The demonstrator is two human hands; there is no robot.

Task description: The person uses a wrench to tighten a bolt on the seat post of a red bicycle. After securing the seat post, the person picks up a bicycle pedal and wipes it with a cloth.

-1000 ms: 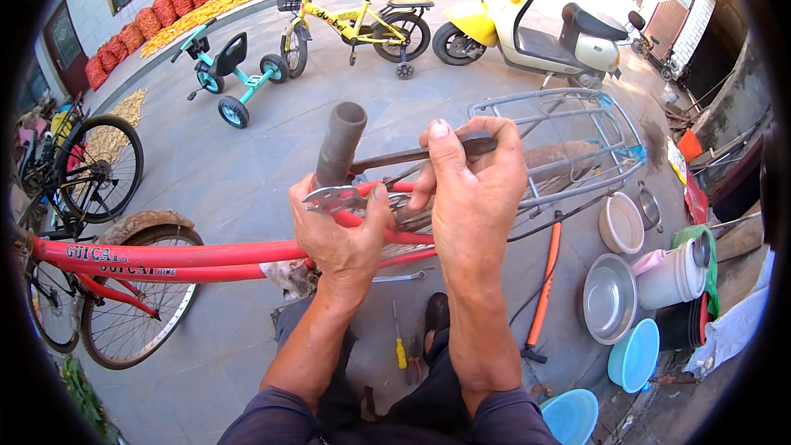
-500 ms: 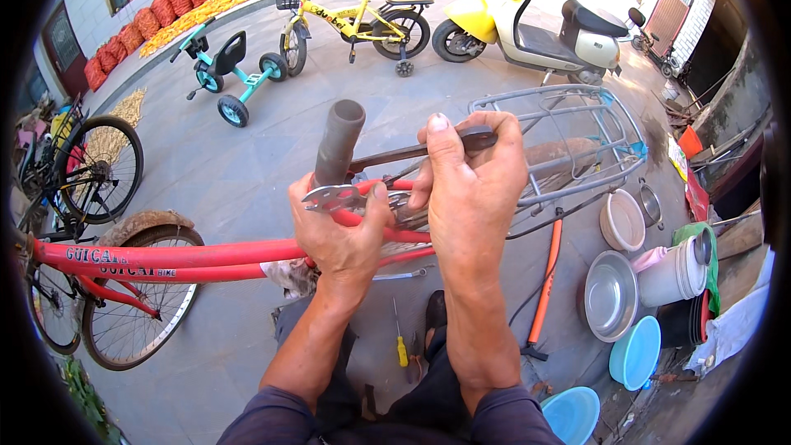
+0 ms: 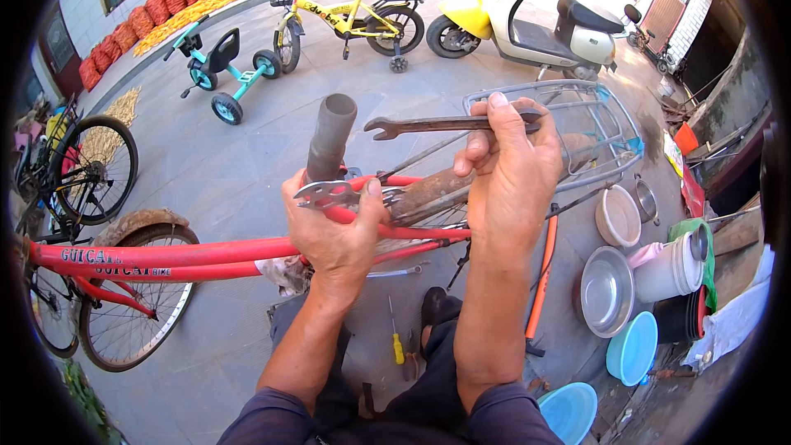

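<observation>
A red bicycle frame [image 3: 222, 254] lies across in front of me, its bare grey seat post [image 3: 333, 138] sticking up. My left hand [image 3: 331, 235] is closed at the base of that post, thumb pressed on a flat silver multi-hole spanner [image 3: 327, 194]. Its fingers behind the post are partly hidden. Above the rear mudguard [image 3: 437, 191], my right hand [image 3: 515, 173] grips a dark open-end wrench [image 3: 428, 125] by one end. The wrench's free jaw points left toward the post, apart from it.
Behind the frame is a grey rear rack [image 3: 593, 128]. A yellow-handled screwdriver [image 3: 396, 338], a silver wrench [image 3: 395, 272] and an orange-tubed pump [image 3: 542, 280] lie on the ground. Basins [image 3: 607, 292] and a white bucket [image 3: 666, 272] stand at right. Farther off are a tricycle [image 3: 239, 74] and scooter [image 3: 535, 37].
My right hand has moved right, carrying the open-end wrench up and away from the seat post area, so its free jaw now shows. My left hand stays at the post with the flat spanner.
</observation>
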